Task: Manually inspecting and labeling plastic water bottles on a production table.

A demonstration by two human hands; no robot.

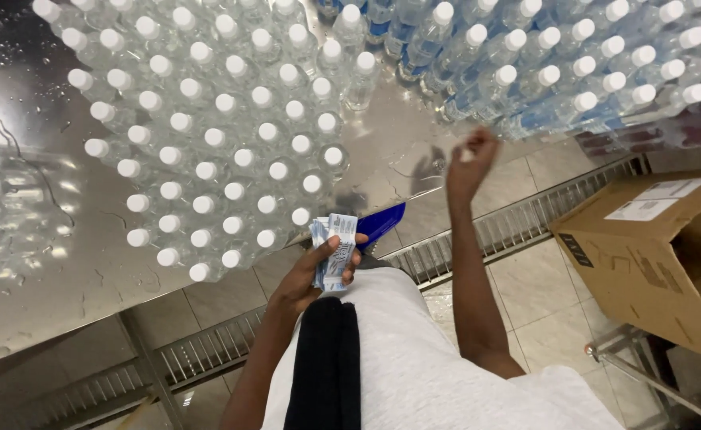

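My left hand (306,275) grips a small stack of blue-and-white labels (336,243) at the front edge of the steel table (40,271). My right hand (470,163) is raised over the table edge, its fingers pinched on a small white piece, blurred by motion. Several clear bottles with white caps (223,135) stand packed in rows on the table, left of both hands. More capped bottles carrying blue labels (557,72) crowd the far right of the table, just beyond my right hand.
A blue flat object (382,221) lies at the table edge by the labels. An open cardboard box (653,247) sits at the right on a metal stand. A floor drain grate (517,223) runs along the tiled floor below.
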